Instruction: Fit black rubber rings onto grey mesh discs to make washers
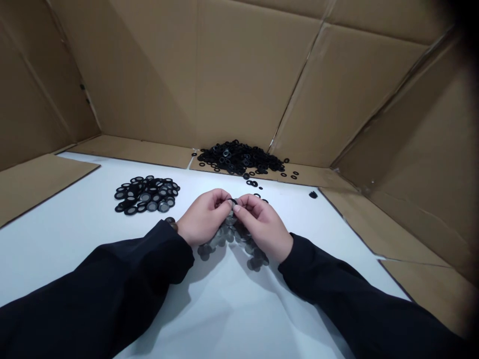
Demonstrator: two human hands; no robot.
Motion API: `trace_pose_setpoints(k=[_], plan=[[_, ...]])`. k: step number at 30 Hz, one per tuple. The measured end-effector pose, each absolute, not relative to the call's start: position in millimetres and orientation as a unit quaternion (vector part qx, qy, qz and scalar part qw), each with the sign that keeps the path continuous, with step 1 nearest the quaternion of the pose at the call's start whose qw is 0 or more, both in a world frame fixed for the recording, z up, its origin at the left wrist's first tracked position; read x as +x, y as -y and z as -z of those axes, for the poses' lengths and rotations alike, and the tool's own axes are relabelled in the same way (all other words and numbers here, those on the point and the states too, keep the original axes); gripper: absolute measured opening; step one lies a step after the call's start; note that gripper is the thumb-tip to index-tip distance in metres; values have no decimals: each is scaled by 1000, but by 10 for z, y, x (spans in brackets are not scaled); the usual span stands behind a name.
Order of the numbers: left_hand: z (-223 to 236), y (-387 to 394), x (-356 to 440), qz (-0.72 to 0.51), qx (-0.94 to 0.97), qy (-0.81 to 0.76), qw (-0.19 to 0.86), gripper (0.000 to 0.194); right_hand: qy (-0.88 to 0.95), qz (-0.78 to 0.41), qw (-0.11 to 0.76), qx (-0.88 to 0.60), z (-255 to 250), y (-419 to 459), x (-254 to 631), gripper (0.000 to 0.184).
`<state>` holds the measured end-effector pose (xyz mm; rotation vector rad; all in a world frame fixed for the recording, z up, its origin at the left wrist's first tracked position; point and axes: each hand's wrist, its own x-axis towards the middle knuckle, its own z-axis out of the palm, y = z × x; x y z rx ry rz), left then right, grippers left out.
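Pinching a black ring (232,201), hands (204,217) (263,228) nearly closed.

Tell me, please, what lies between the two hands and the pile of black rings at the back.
In the head view, a few loose black rings lie on the white sheet, between the left hand and right hand and the pile.

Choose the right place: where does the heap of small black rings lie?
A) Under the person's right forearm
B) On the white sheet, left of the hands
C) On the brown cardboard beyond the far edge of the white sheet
C: the heap of small black rings sits on the brown cardboard, past the far edge of the white sheet.
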<state>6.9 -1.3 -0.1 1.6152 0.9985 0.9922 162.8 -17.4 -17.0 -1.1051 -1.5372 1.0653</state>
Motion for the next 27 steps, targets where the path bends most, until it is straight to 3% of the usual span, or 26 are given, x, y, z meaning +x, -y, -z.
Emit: trace_pose_setpoints(k=[10,16,27], plan=[[-13,34,37,-346,707,-405,465,13,588,-470,472,-458,133,185,1656,29],[-10,30,20,-366,687,-410,476,15,593,-491,445,-457,141,162,1687,31],[-49,40,56,-372,698,-424,441,15,590,-462,481,-454,169,180,1653,27]])
